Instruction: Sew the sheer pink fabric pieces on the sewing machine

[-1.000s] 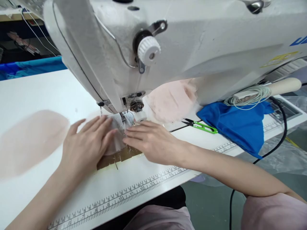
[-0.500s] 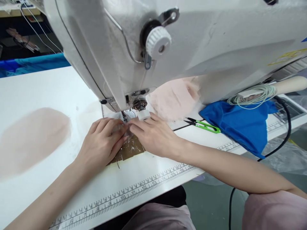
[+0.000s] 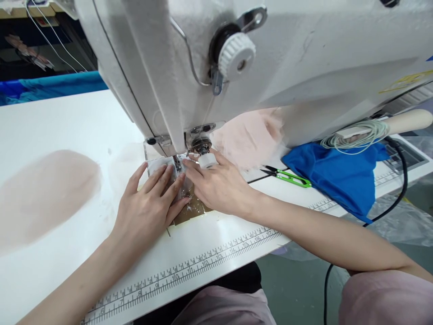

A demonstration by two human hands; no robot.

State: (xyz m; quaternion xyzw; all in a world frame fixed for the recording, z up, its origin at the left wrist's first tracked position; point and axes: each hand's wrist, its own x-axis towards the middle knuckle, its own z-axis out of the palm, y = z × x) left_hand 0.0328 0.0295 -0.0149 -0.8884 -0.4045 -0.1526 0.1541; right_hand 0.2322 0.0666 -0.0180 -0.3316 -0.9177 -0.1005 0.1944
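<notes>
A white industrial sewing machine (image 3: 270, 58) fills the top of the view, its needle and presser foot (image 3: 176, 163) just beyond my fingertips. My left hand (image 3: 149, 205) lies flat, fingers spread, on a small sheer pale fabric piece (image 3: 156, 166) at the needle plate. My right hand (image 3: 216, 187) rests beside it with fingers stretched toward the needle, pressing the same fabric. A brown taped patch (image 3: 194, 212) on the table shows between and below the hands.
A pale pink fabric piece (image 3: 47, 189) lies at left on the white table (image 3: 67, 126). More pink fabric (image 3: 246, 137), green thread snips (image 3: 291, 178), a blue cloth (image 3: 338, 174) and a coiled cord (image 3: 352, 133) sit at right. A printed ruler (image 3: 203, 264) runs along the front edge.
Both hands have slid the fabric forward toward the needle. The left hand's fingers went from curled to flat and spread. The view shifted slightly left.
</notes>
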